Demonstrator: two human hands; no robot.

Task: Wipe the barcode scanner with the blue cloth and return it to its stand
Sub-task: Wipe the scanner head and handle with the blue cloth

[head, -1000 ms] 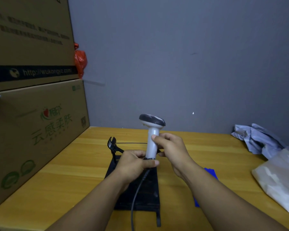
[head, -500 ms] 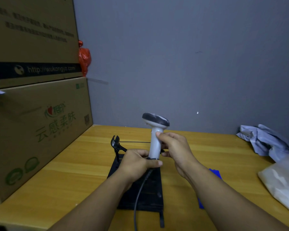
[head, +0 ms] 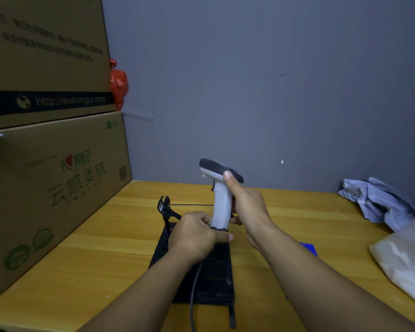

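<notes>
Both hands closed on the scanner [head: 219,202], upright over the stand [head: 211,271] at table centre: left hand [head: 194,236] at its base, right hand [head: 246,207] round the grip; looked light, rigid, smooth plastic, best gripped mid-handle.

From my feed I see a plain grey-blue wall [head: 261,92] filling the back of the view, matte, with a small dark scuff and a tiny pale fleck on it. Below it runs a wooden table [head: 106,248] with a warm yellow grain. On my left, two large cardboard boxes [head: 50,164] are stacked on the table and stand close to the wall; the lower one carries green print, the upper a dark band with a web address. The light is dim and even, with soft shadows.
</notes>
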